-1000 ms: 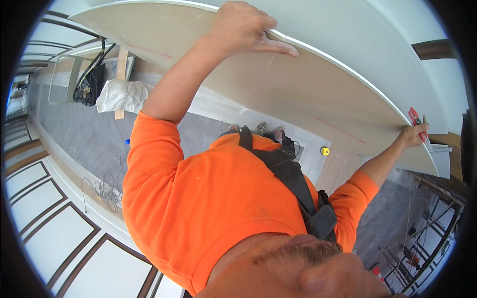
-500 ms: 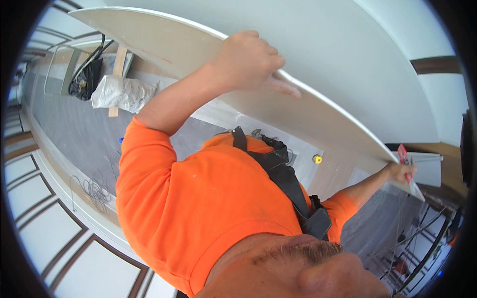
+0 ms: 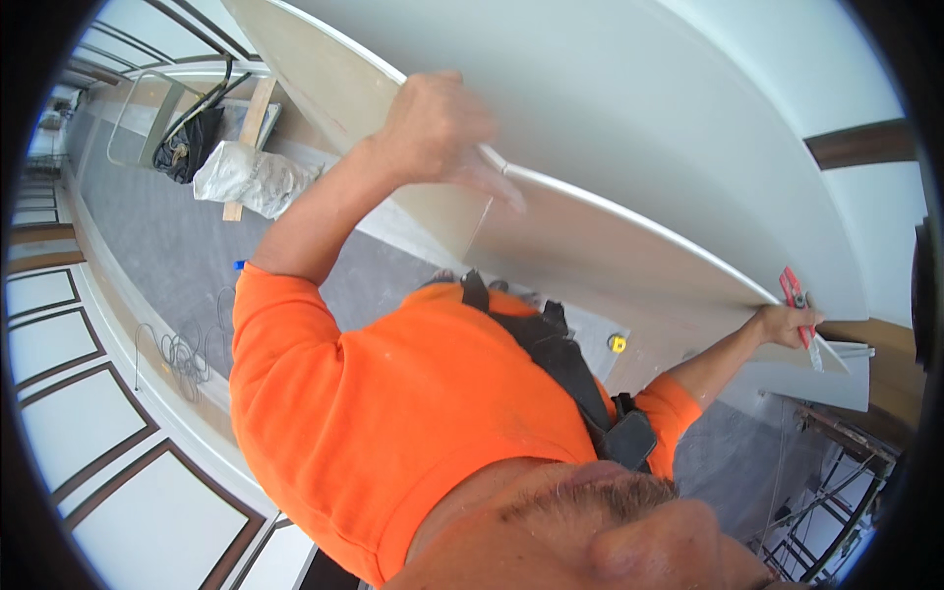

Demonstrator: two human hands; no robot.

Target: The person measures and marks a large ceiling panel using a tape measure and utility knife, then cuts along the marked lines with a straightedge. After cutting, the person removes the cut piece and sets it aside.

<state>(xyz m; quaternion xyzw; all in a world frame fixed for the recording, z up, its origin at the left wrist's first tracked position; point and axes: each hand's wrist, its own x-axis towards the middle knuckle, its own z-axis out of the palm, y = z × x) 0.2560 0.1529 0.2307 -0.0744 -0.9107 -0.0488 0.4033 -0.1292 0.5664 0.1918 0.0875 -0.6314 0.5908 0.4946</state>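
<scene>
A large plasterboard sheet (image 3: 629,241), pale on one face and brownish on the other, stands on edge across my front. It is bent at a break line running down from its top edge, just beside my left hand. My left hand (image 3: 438,128) is closed over that edge, its thumb against the brownish face. At the sheet's right end my right hand (image 3: 784,325) is closed on a red utility knife (image 3: 793,291) and rests against the board's edge. The fingers behind the board are hidden.
On the grey floor at left lie a stuffed white sack (image 3: 251,179), a wooden plank (image 3: 258,110), a black bag (image 3: 190,146) and a coiled cable (image 3: 185,356). A yellow tape measure (image 3: 617,343) lies below the sheet. Metal scaffolding (image 3: 836,492) stands at lower right.
The sheet, straight before, now bends at a break near my left hand. That hand has moved left and slightly up with the edge. My right hand stays at the right end with the knife.
</scene>
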